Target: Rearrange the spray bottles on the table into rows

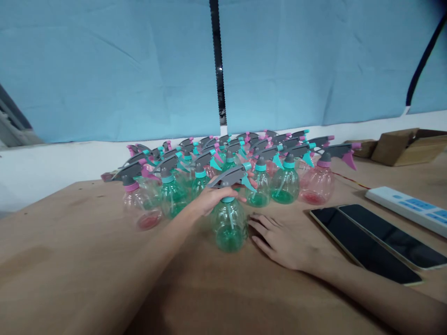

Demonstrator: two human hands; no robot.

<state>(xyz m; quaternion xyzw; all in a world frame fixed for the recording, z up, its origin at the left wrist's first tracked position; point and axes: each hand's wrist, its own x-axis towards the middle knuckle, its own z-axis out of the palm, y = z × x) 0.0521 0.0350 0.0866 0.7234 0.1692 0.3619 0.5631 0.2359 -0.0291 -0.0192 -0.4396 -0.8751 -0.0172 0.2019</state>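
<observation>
A clear green spray bottle (pixel 229 225) with a grey and teal trigger head stands upright at the front of the group. My left hand (pixel 223 193) is wrapped round its neck, just under the trigger head, with part of the fingers hidden behind it. Beside the bottle's right side, my right hand (pixel 279 237) lies on the wooden table (pixel 87 270), fingers stretched out and nothing in them. Behind are several more spray bottles, among them a green one (pixel 285 184) with a teal collar and a pink one (pixel 317 184) with a pink collar.
Two dark-screened phones (pixel 363 244) lie on the right, near a white power strip (pixel 412 204) with blue sockets. Open cardboard boxes (pixel 394 149) stand at the back right. A blue cloth (pixel 139 70) hangs behind the table.
</observation>
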